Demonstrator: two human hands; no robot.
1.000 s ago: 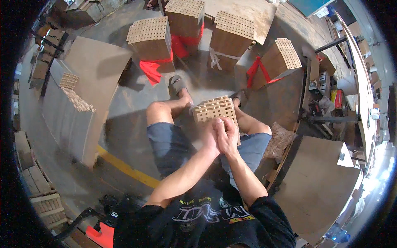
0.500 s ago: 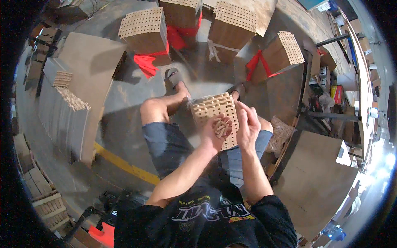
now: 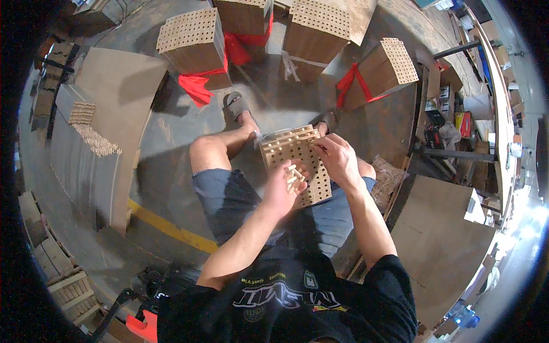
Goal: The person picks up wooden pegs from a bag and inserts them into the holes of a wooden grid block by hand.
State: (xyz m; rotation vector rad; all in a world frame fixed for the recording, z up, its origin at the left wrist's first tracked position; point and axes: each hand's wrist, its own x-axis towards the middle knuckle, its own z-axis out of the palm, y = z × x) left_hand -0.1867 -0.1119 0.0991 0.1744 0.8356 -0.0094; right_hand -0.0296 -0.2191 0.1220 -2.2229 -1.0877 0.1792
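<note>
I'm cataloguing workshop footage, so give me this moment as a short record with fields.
Left hand: palm up, cupping several small wooden pegs
Right hand: fingertips together over the block's far right part; whether they grip a peg is too small to tell
Block: wooden, full of holes, between the person's knees, pegs standing in its far rows
Beyond: four stacks with holed tops, three with red wraps

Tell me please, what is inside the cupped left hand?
The left hand cradles several short, pale wooden pegs. The palm under them is covered, so any pegs hidden below cannot be seen.
</note>
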